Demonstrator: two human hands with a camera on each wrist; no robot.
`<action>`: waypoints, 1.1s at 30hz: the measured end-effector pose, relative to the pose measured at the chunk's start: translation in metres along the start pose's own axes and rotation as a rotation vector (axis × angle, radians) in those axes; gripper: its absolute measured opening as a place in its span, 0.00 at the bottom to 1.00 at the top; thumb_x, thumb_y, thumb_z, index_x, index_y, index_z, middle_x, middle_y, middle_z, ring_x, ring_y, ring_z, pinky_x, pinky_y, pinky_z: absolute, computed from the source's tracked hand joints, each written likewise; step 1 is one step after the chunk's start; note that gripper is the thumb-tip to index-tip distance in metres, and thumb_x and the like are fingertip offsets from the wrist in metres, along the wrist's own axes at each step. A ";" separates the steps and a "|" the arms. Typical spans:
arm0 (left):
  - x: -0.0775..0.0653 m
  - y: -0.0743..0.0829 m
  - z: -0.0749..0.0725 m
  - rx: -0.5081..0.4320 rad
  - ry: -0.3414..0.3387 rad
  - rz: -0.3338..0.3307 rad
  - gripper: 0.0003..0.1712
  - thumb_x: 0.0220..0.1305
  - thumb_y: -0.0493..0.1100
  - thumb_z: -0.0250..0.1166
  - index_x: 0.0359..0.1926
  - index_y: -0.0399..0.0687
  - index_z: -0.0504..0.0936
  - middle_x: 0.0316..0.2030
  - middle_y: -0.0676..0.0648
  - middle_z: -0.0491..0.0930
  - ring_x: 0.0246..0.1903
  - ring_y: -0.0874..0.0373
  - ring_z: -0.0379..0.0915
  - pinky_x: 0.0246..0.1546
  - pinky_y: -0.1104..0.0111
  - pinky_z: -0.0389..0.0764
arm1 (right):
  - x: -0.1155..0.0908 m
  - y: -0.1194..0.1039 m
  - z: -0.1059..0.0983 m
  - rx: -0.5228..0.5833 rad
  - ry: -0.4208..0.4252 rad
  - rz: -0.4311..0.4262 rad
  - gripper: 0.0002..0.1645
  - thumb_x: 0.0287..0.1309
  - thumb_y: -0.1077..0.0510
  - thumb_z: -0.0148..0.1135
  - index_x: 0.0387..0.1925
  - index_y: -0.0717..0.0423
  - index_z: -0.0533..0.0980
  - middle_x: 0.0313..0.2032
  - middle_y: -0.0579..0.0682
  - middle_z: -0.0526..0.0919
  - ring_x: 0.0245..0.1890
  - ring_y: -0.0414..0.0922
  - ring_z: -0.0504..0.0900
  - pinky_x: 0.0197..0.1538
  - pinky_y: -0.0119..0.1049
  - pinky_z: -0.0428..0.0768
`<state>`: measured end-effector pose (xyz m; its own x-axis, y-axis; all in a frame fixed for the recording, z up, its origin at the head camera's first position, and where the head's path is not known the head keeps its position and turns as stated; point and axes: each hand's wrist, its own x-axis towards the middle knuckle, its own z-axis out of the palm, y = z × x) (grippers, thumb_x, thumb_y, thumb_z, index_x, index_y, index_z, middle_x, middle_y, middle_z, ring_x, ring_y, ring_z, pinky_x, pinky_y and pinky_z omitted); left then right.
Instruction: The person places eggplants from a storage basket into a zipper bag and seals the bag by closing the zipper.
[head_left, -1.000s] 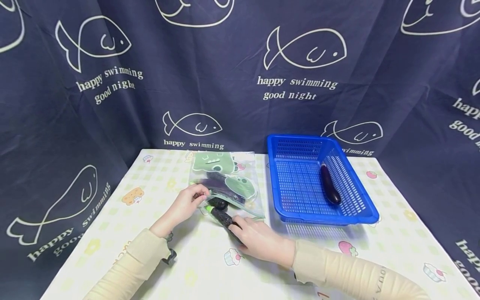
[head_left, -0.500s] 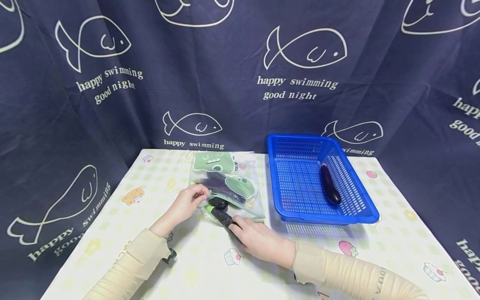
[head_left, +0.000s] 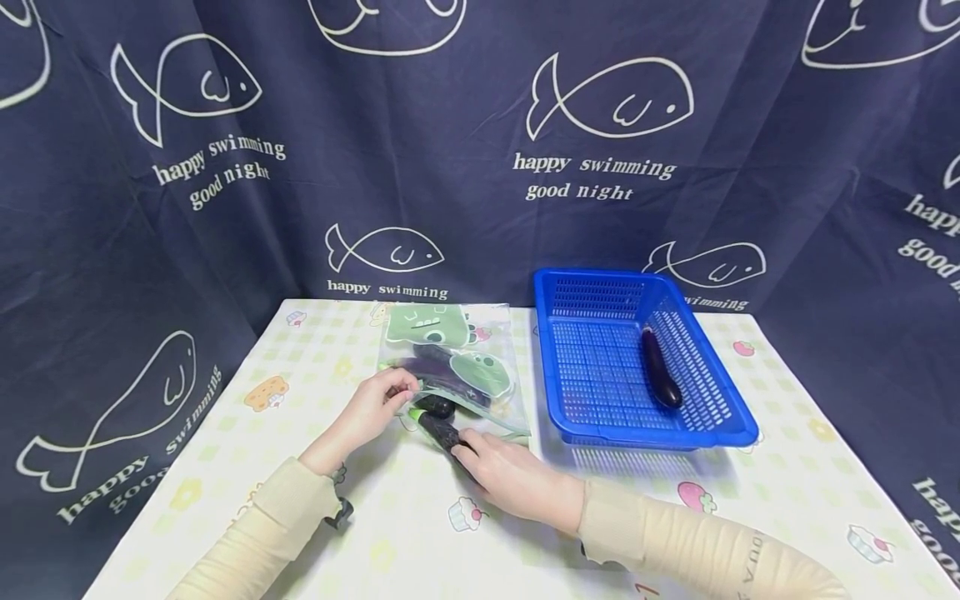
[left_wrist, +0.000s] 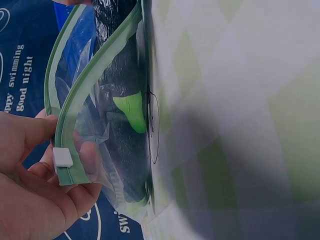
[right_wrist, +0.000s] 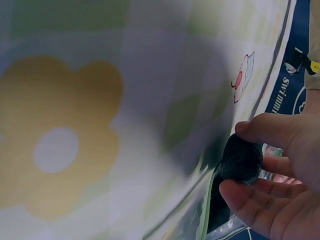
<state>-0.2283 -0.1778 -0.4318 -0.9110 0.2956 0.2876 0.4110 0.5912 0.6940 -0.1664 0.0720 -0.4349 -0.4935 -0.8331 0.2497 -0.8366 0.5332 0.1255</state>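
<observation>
A clear zip bag (head_left: 491, 323) with green cartoon prints lies on the table, its mouth towards me. Purple eggplants (head_left: 432, 367) show through its film. My left hand (head_left: 377, 406) pinches the green zip edge at the mouth's left corner, beside a white slider (left_wrist: 63, 157). Between thumb and fingers, my right hand (head_left: 513, 479) grips the near end of a dark, wrinkled eggplant (head_left: 440, 429). Its bright green stem end (left_wrist: 131, 111) is inside the bag mouth, while the rounded end (right_wrist: 242, 159) sticks out. Another dark rounded end (head_left: 435, 406) shows just inside the mouth.
To the right of the bag stands a blue perforated basket (head_left: 551, 375) holding one purple eggplant (head_left: 660, 371). A printed cloth (head_left: 420, 542) covers the table. Behind it hangs a dark blue curtain (head_left: 480, 233) with white fish drawings.
My right hand has shifted slightly left and away from me, and the dark eggplant sits a little further into the bag. The left hand stays at the bag's edge.
</observation>
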 end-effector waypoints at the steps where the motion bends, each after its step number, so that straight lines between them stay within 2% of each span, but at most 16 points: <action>1: 0.000 0.000 0.000 -0.003 -0.001 -0.002 0.07 0.60 0.31 0.62 0.36 0.47 0.79 0.29 0.52 0.75 0.29 0.61 0.70 0.32 0.70 0.75 | 0.001 0.000 -0.001 -0.003 0.000 0.001 0.29 0.45 0.56 0.70 0.50 0.57 0.73 0.47 0.50 0.73 0.41 0.43 0.79 0.42 0.33 0.81; 9: 0.000 0.003 -0.001 -0.004 -0.010 -0.005 0.06 0.60 0.32 0.62 0.36 0.47 0.79 0.29 0.52 0.74 0.29 0.61 0.70 0.32 0.70 0.75 | 0.005 -0.001 -0.002 -0.013 -0.011 0.013 0.28 0.46 0.55 0.70 0.51 0.56 0.73 0.49 0.50 0.73 0.43 0.43 0.79 0.39 0.33 0.81; 17: 0.000 0.003 0.000 -0.005 -0.007 -0.002 0.06 0.60 0.32 0.62 0.36 0.47 0.79 0.28 0.52 0.74 0.28 0.61 0.69 0.31 0.70 0.74 | 0.010 0.001 -0.001 -0.007 0.023 -0.001 0.28 0.43 0.57 0.70 0.50 0.57 0.74 0.48 0.49 0.73 0.40 0.43 0.78 0.37 0.33 0.81; 28: 0.000 0.002 -0.001 0.011 -0.004 0.013 0.06 0.60 0.32 0.62 0.36 0.47 0.79 0.28 0.52 0.74 0.28 0.61 0.69 0.31 0.70 0.74 | 0.020 0.002 0.000 -0.013 -0.006 -0.009 0.29 0.46 0.57 0.70 0.52 0.57 0.73 0.52 0.52 0.74 0.46 0.45 0.78 0.48 0.34 0.79; 33: 0.001 0.003 -0.001 0.008 -0.004 0.013 0.05 0.60 0.32 0.62 0.36 0.46 0.79 0.28 0.52 0.74 0.28 0.61 0.69 0.31 0.70 0.74 | 0.023 0.003 -0.001 -0.023 -0.023 -0.001 0.30 0.46 0.55 0.70 0.53 0.57 0.73 0.53 0.51 0.74 0.47 0.46 0.78 0.48 0.34 0.80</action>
<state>-0.2277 -0.1766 -0.4290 -0.9054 0.3065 0.2938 0.4231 0.5930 0.6851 -0.1796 0.0544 -0.4284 -0.4981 -0.8368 0.2273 -0.8316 0.5353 0.1480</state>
